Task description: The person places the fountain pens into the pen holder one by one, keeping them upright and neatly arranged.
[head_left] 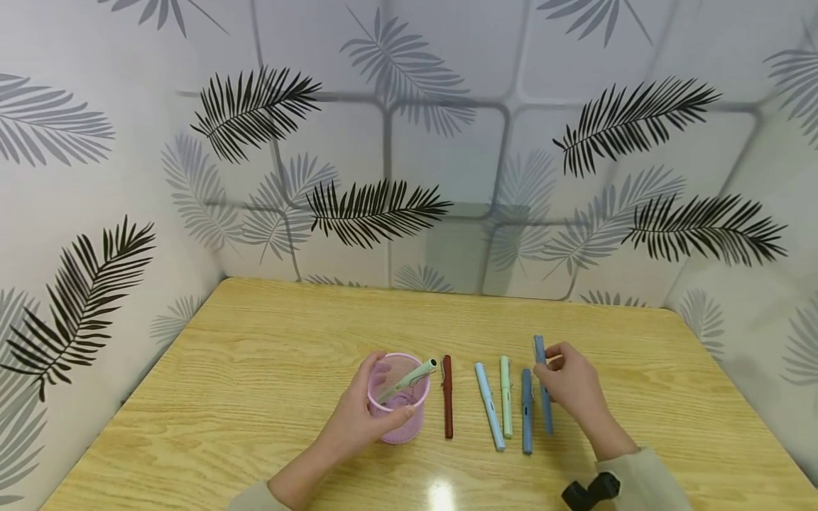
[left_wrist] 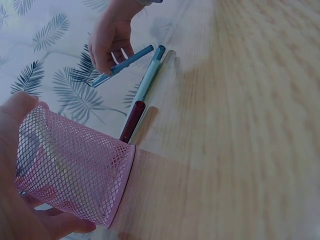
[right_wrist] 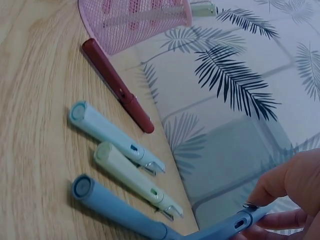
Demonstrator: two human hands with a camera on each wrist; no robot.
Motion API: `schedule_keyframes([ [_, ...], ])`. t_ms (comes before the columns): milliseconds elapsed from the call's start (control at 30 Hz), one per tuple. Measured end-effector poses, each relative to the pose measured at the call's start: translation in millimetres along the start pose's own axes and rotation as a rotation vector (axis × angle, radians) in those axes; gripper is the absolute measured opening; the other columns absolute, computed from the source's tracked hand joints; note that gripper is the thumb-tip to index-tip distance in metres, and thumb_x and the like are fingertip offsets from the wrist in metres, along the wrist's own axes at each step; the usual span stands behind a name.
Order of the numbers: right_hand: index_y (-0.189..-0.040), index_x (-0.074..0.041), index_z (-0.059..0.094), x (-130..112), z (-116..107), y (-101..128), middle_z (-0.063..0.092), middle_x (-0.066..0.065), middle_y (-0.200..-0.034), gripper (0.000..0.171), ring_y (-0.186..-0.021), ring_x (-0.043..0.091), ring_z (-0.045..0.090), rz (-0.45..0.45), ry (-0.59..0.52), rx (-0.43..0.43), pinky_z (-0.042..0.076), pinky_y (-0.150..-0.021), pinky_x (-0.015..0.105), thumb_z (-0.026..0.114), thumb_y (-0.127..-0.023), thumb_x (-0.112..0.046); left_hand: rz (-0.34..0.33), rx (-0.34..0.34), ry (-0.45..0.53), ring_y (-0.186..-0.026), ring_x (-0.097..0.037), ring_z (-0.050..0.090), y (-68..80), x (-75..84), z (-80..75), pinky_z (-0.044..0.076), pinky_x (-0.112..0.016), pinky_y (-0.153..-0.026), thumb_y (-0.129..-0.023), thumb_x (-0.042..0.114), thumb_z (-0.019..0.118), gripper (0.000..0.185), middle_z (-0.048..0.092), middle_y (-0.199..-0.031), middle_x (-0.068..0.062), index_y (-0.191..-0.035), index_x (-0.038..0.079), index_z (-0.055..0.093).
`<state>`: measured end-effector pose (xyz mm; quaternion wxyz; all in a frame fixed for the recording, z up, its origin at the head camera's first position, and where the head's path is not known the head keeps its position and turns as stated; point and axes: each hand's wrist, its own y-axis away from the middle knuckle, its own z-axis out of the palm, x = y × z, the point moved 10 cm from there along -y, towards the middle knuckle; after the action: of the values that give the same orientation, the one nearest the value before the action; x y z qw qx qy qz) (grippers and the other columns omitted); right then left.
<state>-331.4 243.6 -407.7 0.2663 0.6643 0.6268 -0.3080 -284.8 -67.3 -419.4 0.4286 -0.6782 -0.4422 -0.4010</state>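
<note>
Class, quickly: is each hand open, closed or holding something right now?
Left hand: holding the pink mesh cup.
Right hand: holding a blue pen, raised above the table.

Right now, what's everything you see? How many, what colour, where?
Leaf-patterned backdrop: one, mostly pale, behind everything
Table: one, yellowish wood, before the backdrop
Mesh cup: one, pink, mid-table
Cup's pen: one, light green, leaning inside
Red pen: one, dark red, right of the cup
Light pen: one, light blue, right of the red pen
Green pen: one, light green, right of that
Blue pen: one, darker blue, next right
Held pen: one, blue, farthest right
Wrist gadget: one, black, lower right
Sleeves: two, pale, along the bottom
Left hand: one, bare, around the cup
Right hand: one, bare, pinching the held pen
</note>
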Motion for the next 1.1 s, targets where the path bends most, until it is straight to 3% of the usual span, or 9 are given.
schedule_keyframes([
  [267,-0.113,0.003,0.051,-16.5,-1.5,5.6,0.055,0.016,-0.094,0.030,-0.070,0.021,0.055,-0.060,-0.045,0.040,0.052,-0.053,0.029,0.056,-0.088,-0.014,-0.026,-0.020,0.038,-0.118,-0.045,0.044,6.2,28.3,-1.6,0.042,-0.054,-0.092,-0.077,0.017,0.076,0.085,0.037,-0.136,-0.025,-0.143,0.007,0.023],
  [833,-0.110,-0.001,0.053,-47.3,-1.4,18.9,0.055,0.014,-0.091,0.026,-0.074,0.025,0.057,-0.151,-0.162,0.087,0.053,-0.054,0.028,0.060,-0.087,-0.012,-0.023,-0.004,0.034,-0.116,-0.045,0.045,5.7,31.7,-2.8,0.043,-0.055,-0.090,-0.077,0.016,0.076,0.082,0.039,-0.134,-0.025,-0.141,0.007,0.026],
  [1100,-0.107,0.000,0.054,-68.5,-3.5,28.9,0.056,0.013,-0.088,0.024,-0.071,0.021,0.057,-0.247,-0.226,0.121,0.053,-0.052,0.026,0.062,-0.085,-0.007,-0.017,-0.001,0.044,-0.115,-0.044,0.046,5.3,30.5,-2.6,0.044,-0.055,-0.089,-0.077,0.015,0.076,0.082,0.038,-0.135,-0.024,-0.141,0.007,0.027],
])
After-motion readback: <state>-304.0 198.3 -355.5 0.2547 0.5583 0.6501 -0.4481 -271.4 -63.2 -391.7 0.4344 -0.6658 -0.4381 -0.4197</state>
